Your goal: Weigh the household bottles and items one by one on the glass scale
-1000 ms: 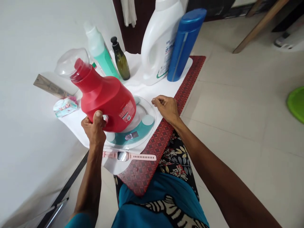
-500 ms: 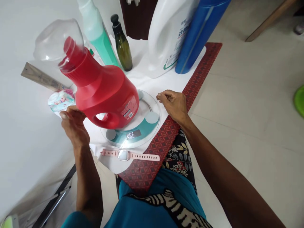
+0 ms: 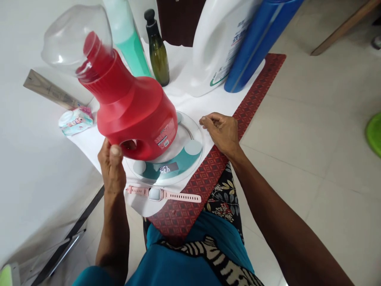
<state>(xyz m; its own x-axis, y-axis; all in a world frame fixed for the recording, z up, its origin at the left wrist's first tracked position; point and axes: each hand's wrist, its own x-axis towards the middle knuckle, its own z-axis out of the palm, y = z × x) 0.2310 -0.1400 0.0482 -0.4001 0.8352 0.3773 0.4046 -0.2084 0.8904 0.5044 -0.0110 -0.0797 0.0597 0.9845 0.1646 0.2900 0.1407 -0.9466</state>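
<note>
A big red detergent bottle stands on a round glass scale with a teal band and a lit display. An upturned clear plastic container covers the bottle's red cap. My left hand is at the bottle's handle, thumb in front and fingers partly hidden behind it; skin shows through the handle hole. At the scale's right edge, my right hand rests with curled fingers and nothing visible in them. A pink-strapped smartwatch lies in front of the scale.
Behind stand a green-liquid bottle, a dark olive bottle, a white jug and a blue cylinder. A wipes pack and a tan tube are at the left. The red patterned table edge runs along the right.
My left hand has moved right and closed at the red detergent bottle's handle. The scale's display reading has changed. My right hand stays beside the scale.
</note>
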